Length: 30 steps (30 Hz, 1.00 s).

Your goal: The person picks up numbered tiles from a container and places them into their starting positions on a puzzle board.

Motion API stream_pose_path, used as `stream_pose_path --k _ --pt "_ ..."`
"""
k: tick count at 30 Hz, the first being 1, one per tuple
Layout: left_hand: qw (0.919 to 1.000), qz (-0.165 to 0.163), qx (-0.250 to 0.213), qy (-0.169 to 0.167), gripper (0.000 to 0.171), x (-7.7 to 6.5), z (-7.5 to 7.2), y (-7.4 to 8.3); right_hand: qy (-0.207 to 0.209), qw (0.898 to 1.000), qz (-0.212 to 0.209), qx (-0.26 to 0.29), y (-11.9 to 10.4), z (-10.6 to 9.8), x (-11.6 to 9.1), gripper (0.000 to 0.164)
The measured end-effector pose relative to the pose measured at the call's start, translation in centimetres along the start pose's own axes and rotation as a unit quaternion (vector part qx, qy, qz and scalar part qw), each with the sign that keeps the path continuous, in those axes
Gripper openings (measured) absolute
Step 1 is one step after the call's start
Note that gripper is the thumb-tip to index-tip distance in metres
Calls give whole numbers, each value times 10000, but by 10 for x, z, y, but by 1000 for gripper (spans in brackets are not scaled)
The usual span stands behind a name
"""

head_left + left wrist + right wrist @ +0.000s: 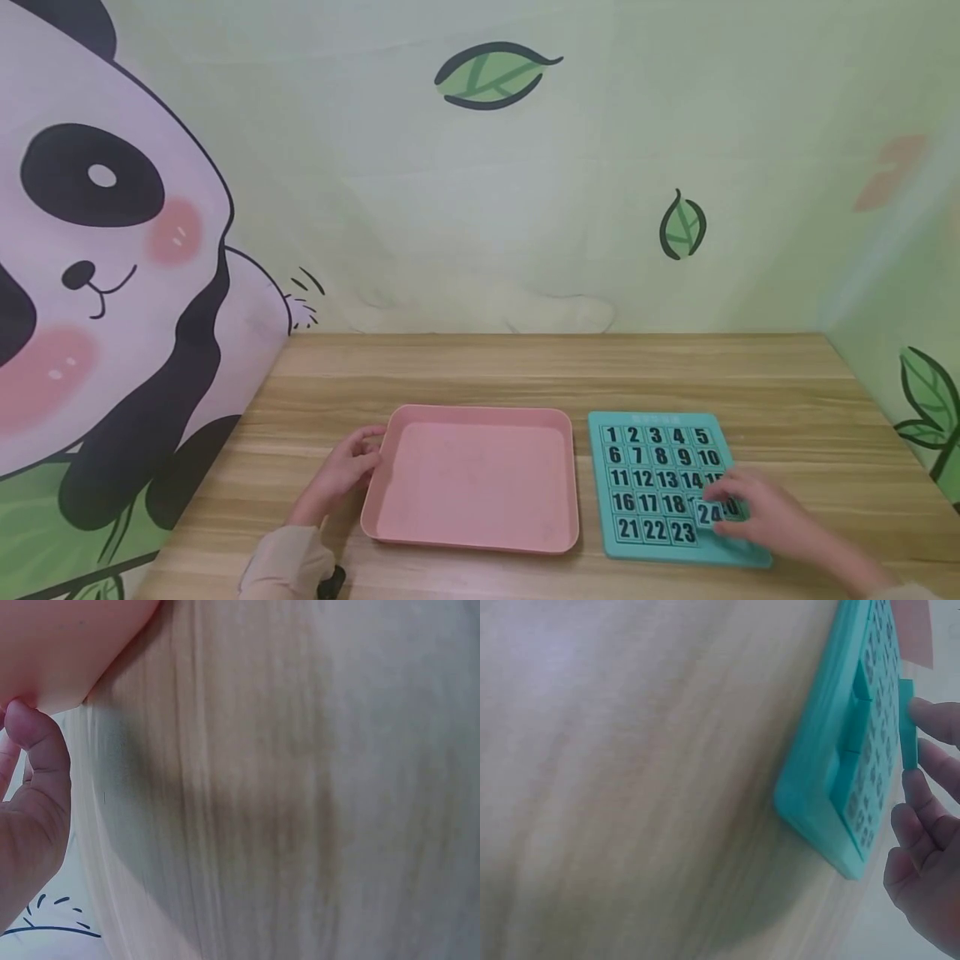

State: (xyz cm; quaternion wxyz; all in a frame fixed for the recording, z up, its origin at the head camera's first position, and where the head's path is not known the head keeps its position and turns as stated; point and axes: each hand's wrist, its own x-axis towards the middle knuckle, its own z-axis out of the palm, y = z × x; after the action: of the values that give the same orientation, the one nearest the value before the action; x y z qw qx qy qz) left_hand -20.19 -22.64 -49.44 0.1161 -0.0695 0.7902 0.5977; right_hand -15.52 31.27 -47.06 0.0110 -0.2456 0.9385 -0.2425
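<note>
My right hand (772,512) pinches a small square number tile (708,513) marked 24 over the lower right of a turquoise number puzzle board (611,546). Edge-on in the right wrist view, the tile (907,724) is raised off the board (817,750), held by the fingertips. Numbered tiles sit in rows on the board, with 21, 22 and 23 at the left of the bottom row. Bare slots show at the board's corner in that view. My left hand (343,467) touches the left side of a pink tray (468,483), its thumb against the wall.
The tray lies left of the board on a wood-grain table (525,367), a narrow gap between them. Behind the table hangs a pale green backdrop (375,208) with a panda and leaves. A dark object (331,582) shows beside the left sleeve.
</note>
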Motion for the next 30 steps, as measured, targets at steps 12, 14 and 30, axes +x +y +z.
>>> stream_pose_path --k 12,14,30 --pt "9999 23 93 68 43 0 0 -1 -391 9989 175 -170 3 11 -10 29" --pt "9999 10 104 72 43 0 0 -1 -409 9986 248 -215 2 13 -10 29" --pt "10000 41 45 37 45 0 0 1 -580 9974 371 -201 0 16 -10 35"
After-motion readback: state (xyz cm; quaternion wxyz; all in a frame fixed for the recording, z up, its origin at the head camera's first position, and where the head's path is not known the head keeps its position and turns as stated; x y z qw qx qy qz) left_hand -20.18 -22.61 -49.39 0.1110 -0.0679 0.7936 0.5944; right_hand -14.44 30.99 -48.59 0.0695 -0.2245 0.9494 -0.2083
